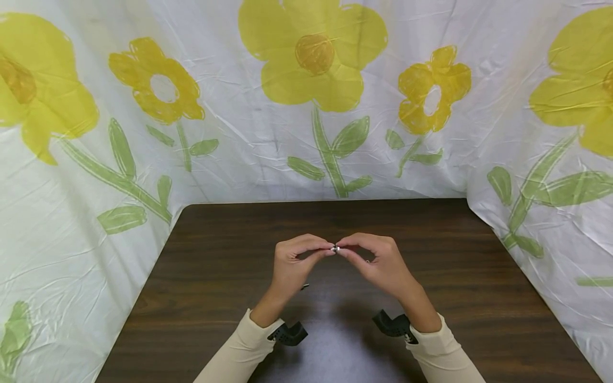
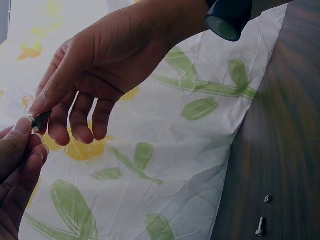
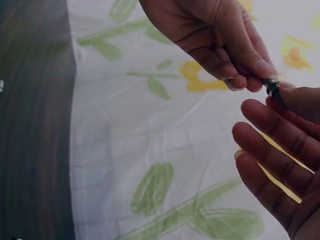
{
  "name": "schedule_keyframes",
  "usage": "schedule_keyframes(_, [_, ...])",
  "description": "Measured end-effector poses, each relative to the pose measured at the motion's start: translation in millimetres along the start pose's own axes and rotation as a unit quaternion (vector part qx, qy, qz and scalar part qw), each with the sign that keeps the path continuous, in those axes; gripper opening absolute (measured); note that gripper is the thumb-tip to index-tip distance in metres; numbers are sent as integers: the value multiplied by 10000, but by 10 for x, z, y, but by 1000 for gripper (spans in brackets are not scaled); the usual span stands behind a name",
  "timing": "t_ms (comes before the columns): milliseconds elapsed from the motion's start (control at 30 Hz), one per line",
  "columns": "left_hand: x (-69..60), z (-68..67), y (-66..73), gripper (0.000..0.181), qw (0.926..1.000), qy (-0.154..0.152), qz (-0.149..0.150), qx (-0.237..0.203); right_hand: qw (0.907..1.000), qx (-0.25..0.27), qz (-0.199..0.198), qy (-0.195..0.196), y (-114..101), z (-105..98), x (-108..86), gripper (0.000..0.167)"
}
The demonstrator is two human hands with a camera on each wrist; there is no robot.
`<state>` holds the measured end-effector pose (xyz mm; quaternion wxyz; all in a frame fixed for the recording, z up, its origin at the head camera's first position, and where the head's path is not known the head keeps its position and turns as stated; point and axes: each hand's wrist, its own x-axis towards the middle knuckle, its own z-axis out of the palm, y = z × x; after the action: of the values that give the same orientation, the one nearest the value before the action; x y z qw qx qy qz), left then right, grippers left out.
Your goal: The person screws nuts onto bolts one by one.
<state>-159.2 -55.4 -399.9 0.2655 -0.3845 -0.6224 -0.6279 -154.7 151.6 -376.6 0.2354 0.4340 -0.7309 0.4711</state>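
- Small metal piece (image 1: 336,249): just below the centre of the head view, between the two hands' fingertips, both of which touch it; its exact form is too small to make out.
- Left hand (image 1: 293,260): left of the metal piece in the head view; thumb and forefinger pinch one end, the gap between them narrow.
- Right hand (image 1: 383,260): right of the metal piece; thumb and forefinger pinch the other end. In the left wrist view this hand comes in from the upper right, its remaining fingers loosely bent and hanging apart; in the right wrist view they spread at the lower right.
- Bolt (image 2: 260,226): on the bench (image 1: 215,276) at the lower right of the left wrist view, head toward the bottom edge of the frame.
- Nut (image 2: 268,199): just above the bolt in that same view, apart from it.
- Bright metal bit (image 3: 1,86): cut off by the left edge of the right wrist view, too little showing to name.
- Cream sleeves (image 1: 239,348) reach in from the bottom edge of the head view, with a black wrist camera (image 1: 289,334) at the left cuff and another at the right.
- White curtain (image 1: 230,175) with yellow flowers: fills the upper part of the head view behind the brown bench.
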Motion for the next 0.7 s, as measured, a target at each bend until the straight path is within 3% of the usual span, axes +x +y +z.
schedule_keyframes(333, [4,-1,9,18,9999,65,-22,96,9987,51,470,-214,5,-23,-29,17])
schedule_keyframes(700, [12,-27,16,17,9995,140,-108,275,9998,-4,114,146,27,-44,-8,21])
